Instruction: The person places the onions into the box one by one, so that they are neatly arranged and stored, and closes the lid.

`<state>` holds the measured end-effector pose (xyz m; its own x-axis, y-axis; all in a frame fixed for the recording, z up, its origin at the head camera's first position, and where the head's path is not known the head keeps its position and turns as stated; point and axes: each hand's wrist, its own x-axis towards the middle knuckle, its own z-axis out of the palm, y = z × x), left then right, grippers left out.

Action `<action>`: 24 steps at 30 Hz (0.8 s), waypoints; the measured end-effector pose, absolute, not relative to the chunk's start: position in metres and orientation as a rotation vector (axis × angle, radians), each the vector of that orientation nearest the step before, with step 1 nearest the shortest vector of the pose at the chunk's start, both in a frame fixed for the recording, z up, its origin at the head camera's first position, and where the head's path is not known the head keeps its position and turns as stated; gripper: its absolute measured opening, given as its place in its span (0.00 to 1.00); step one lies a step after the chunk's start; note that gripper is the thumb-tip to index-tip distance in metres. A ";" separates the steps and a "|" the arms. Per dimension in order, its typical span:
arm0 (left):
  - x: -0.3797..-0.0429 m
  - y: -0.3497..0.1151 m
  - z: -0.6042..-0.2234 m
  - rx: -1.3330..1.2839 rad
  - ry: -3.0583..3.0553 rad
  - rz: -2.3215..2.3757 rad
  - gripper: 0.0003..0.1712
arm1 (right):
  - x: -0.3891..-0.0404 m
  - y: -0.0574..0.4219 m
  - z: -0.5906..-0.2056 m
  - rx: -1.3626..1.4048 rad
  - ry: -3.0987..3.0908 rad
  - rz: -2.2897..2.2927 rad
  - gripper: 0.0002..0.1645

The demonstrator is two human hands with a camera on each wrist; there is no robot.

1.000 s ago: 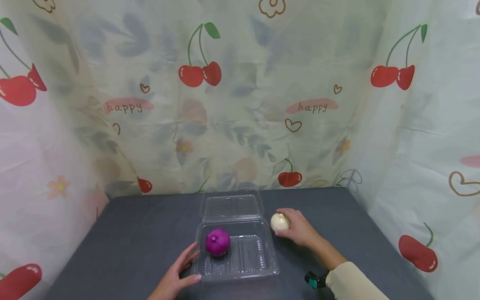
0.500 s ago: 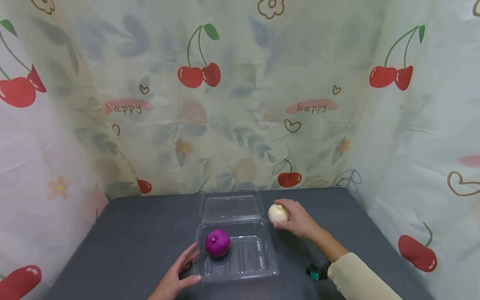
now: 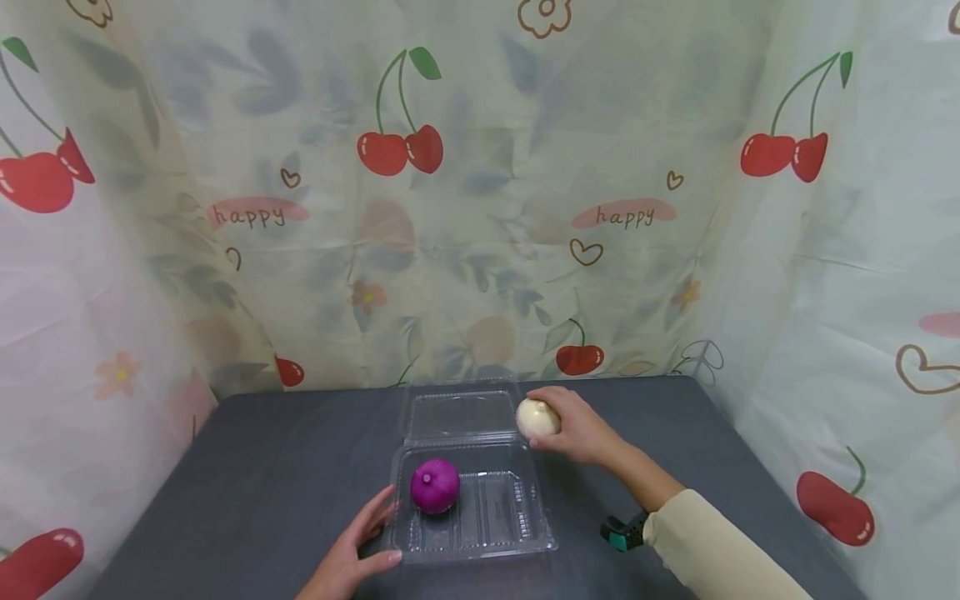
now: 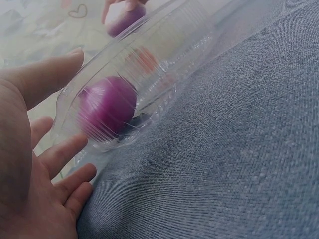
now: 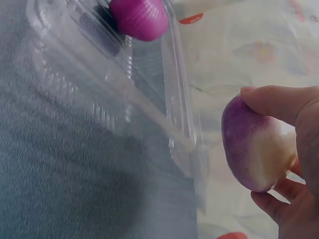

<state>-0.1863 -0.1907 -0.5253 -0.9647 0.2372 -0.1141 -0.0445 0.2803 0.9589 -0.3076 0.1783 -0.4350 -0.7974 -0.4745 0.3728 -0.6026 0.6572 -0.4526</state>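
My right hand [image 3: 576, 427] grips a turnip [image 3: 537, 418], white on top and purple underneath, between thumb and fingers. In the right wrist view the purple side of the turnip [image 5: 244, 142] faces the box. The turnip is raised at the right edge of a clear plastic clamshell box [image 3: 491, 546], overlapping its hinge side in the head view. The box lies with its lid [image 3: 461, 414] folded back. Inside, on the left, sits a magenta round vegetable [image 3: 435, 486] with a short stem stub. My left hand [image 3: 356, 546] is spread at the box's left front corner, fingers extended along its wall.
A dark grey cloth-covered table [image 3: 285, 467] lies under the box. Patterned curtains [image 3: 480, 250] with cherries hang behind and on both sides. A black and teal band [image 3: 622, 533] is at the right wrist, by a cream sleeve [image 3: 712, 542].
My right hand has lifted the turnip from the right of the box and carried it up and left toward the lid. The left hand, the box and the magenta vegetable stay in place.
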 end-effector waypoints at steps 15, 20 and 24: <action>-0.185 -0.193 -0.527 0.219 2.322 1.778 0.45 | -0.300 0.141 -0.428 1.099 -2.715 0.809 0.37; -0.184 -0.193 -0.526 0.244 2.330 1.786 0.45 | -0.299 0.129 -0.432 1.192 -2.785 0.780 0.36; -0.184 -0.193 -0.527 0.258 2.337 1.785 0.45 | -0.298 0.120 -0.435 1.285 -2.849 0.729 0.37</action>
<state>-0.1841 -0.1932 -0.5267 -0.9669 0.2512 -0.0447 0.0230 0.2603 0.9653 -0.2983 0.1202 -0.4351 -0.6774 -0.7254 0.1219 -0.6948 0.5766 -0.4300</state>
